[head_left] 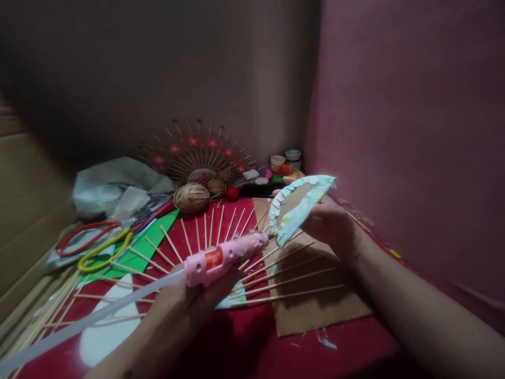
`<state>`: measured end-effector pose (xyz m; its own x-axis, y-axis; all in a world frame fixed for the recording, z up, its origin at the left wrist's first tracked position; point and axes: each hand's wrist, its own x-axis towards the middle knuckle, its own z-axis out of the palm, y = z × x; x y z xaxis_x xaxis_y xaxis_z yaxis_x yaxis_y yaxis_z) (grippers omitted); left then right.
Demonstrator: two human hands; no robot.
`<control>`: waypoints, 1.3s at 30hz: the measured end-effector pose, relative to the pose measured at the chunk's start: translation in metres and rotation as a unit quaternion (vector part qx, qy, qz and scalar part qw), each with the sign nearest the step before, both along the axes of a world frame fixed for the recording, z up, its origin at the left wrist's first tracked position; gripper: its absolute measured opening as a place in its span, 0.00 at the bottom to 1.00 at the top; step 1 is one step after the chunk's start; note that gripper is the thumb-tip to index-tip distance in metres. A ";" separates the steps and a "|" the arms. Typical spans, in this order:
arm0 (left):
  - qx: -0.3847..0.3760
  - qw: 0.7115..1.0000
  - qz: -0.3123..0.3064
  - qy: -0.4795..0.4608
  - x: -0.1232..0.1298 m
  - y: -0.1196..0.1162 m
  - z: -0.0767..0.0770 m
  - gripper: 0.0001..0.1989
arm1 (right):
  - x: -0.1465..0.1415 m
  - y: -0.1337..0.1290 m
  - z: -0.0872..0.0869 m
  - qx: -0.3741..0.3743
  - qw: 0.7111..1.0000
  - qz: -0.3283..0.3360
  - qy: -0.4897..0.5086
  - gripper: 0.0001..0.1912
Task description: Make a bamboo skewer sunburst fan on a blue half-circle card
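A pink hot glue gun [226,258] is gripped by my left hand [197,297], a long translucent glue stick [90,317] running out of its back. My right hand [329,221] holds up a half-round cardboard piece [294,208], its edge wrapped in pale blue fabric. The gun's nozzle is at the lower left corner of that piece; whether it touches, I cannot tell. Below, thin wooden sticks [205,229] fan out from another pale blue piece [238,296], which my left hand partly hides. The right-hand sticks lie over a brown cardboard sheet [327,310].
A finished-looking fan with pink flowers [193,142] leans at the back. Before it lie twine balls [192,197], a red ball [233,194] and small pots [278,162]. Scissors with red and yellow handles [104,258], green sheets [138,252] and a plastic bag [118,184] are left.
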<state>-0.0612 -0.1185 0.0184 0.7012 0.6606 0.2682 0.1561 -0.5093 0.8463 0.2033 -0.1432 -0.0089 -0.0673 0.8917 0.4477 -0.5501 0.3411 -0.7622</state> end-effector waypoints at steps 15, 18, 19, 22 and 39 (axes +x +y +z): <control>-0.039 0.998 0.041 0.016 0.003 -0.009 0.007 0.17 | 0.001 -0.001 0.000 -0.013 1.000 -0.008 -0.006 0.29; -0.021 0.999 0.015 0.044 -0.001 -0.006 0.007 0.18 | 0.000 -0.002 0.001 -0.019 1.000 -0.009 -0.013 0.27; -0.020 0.998 0.005 0.053 -0.002 -0.005 0.006 0.19 | 0.000 -0.002 0.001 -0.021 1.000 -0.011 -0.015 0.26; -0.024 0.998 0.007 0.058 -0.003 -0.004 0.005 0.19 | 0.000 -0.001 0.000 -0.015 1.000 -0.014 -0.013 0.26; -0.059 0.992 0.015 0.114 -0.009 -0.002 0.002 0.24 | -0.005 -0.003 0.003 -0.032 0.999 -0.001 0.003 0.31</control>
<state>-0.0705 -0.1208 0.0205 0.7141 0.6996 0.0249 0.3639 -0.4013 0.8405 0.1986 -0.1460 -0.0064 -0.0633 0.9183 0.3908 -0.5549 0.2930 -0.7786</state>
